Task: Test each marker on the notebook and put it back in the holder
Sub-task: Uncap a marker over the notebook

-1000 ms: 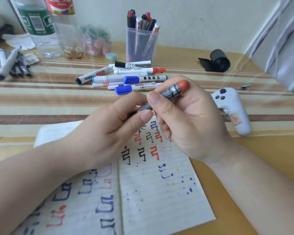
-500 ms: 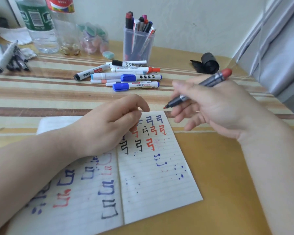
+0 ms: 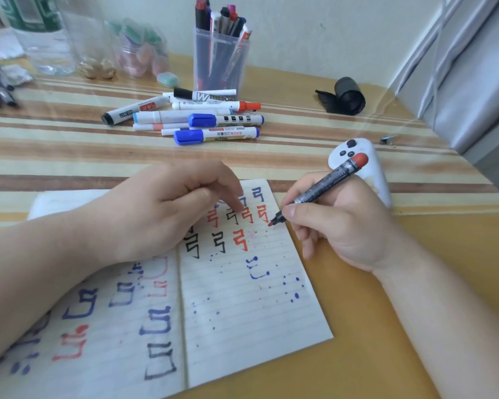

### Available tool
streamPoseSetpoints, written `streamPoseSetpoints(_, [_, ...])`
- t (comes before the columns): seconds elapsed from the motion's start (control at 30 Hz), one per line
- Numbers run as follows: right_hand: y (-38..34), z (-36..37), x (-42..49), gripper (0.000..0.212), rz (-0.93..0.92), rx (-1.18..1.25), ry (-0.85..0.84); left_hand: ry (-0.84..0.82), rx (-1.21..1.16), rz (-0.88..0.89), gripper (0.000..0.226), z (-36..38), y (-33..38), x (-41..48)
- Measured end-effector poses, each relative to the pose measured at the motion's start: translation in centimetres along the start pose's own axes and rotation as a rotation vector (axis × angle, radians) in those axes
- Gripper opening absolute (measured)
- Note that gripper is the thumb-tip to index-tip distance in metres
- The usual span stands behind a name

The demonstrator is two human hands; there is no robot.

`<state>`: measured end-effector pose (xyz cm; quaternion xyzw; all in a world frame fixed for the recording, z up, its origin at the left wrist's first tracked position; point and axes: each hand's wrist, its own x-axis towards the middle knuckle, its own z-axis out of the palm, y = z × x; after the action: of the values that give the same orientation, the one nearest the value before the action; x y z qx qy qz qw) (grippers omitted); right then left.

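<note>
At about ten o'clock on the counter (image 3: 386, 326), far back, stand clear plastic bottles (image 3: 41, 33), blurred at the picture's edge. The open notebook (image 3: 242, 326) lies at the near middle, its lined pages covered with black, red and blue marks and dots. The left hand (image 3: 162, 214) rests across the fold at the notebook's top, palm down and fingers bent, with the fingertips touching the right page. Whether anything is tucked under it cannot be told.

At twelve o'clock from the notebook a heap of capped loose markers (image 3: 202, 119) lies on the striped cloth. Just behind them, touching or nearly so, stands the clear holder (image 3: 219, 61) with several pens upright inside.

At two o'clock from the left hand, the right hand (image 3: 343, 226) pinches a dark marker (image 3: 326, 185) between thumb and fingers. Its red tip is down at the right page's edge, beside a red mark, and its red end slants up toward one o'clock. The two hands are apart. A white controller (image 3: 372, 168) lies just behind the right hand. A black roll (image 3: 347, 96) sits farther back at twelve o'clock from it.
</note>
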<state>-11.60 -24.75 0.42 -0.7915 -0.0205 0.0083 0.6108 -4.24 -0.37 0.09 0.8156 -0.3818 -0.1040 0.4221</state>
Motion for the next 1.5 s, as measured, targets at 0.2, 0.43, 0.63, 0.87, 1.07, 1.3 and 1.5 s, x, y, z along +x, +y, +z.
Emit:
streamPoseSetpoints(0.2, [-0.24, 0.08, 0.1, 0.004, -0.002, -0.096, -0.027, 0.002, -0.004, -0.018, 0.025, 0.27, 0.11, 0.07])
streamPoseSetpoints(0.43, [-0.06, 0.27, 0.04, 0.009, -0.055, -0.184, 0.002, 0.024, -0.074, 0.007, 0.042, 0.86, -0.13, -0.13])
streamPoseSetpoints(0.63, [-0.04, 0.33, 0.07, 0.01, -0.056, -0.177, -0.006, 0.022, -0.069, 0.003, 0.043, 0.65, 0.03, -0.25])
streamPoseSetpoints(0.87, [-0.04, 0.3, 0.1, 0.011, -0.056, -0.179, -0.013, 0.026, -0.063, -0.016, 0.042, 0.43, 0.39, -0.23])
streamPoseSetpoints(1.07, [-0.06, 0.21, 0.01, 0.009, -0.051, -0.165, -0.012, -0.018, 0.036, -0.004, 0.037, -0.03, 0.4, 0.14])
streamPoseSetpoints(1.3, [-0.03, 0.33, 0.08, 0.012, -0.064, -0.186, -0.016, -0.015, 0.056, 0.016, 0.038, 0.01, 0.09, 0.15])
streamPoseSetpoints(1.5, [0.06, 0.3, 0.1, 0.009, -0.059, -0.219, -0.013, 0.011, -0.01, 0.011, 0.033, 0.51, -0.28, -0.02])
